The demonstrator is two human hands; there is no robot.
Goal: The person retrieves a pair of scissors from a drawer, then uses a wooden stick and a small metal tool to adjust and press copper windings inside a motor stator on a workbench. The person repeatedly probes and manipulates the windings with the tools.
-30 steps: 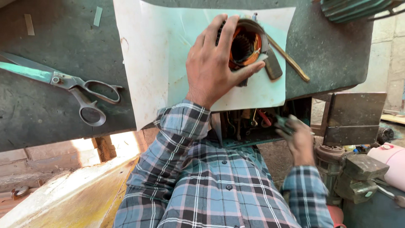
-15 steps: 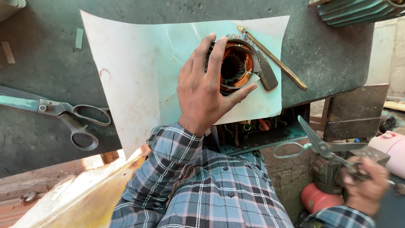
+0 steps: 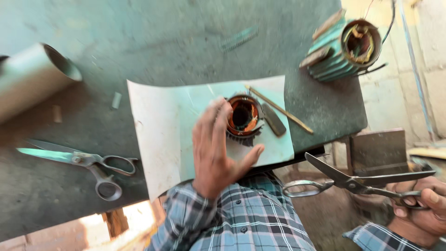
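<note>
A small motor stator (image 3: 245, 116) with copper windings stands on a pale sheet of paper (image 3: 158, 125) spread over the dark workbench (image 3: 162, 42). My left hand (image 3: 216, 148) lies flat on the sheet with fingers spread. Its fingertips touch the stator's left rim and its thumb points right below the stator. My right hand (image 3: 418, 207) is off the bench at the lower right. It grips the handles of metal scissors (image 3: 353, 181) with the blades pointing left toward the bench edge.
A second pair of scissors (image 3: 93, 162) lies on the bench at left, and a roll of paper (image 3: 32, 76) at the far left. A thin stick (image 3: 278, 109) and a dark flat tool (image 3: 274, 120) lie beside the stator. A larger finned stator (image 3: 346, 46) sits at top right.
My right hand came up from under the bench holding scissors and now holds them out at the right. My left hand slid off the stator's top onto the sheet beside it.
</note>
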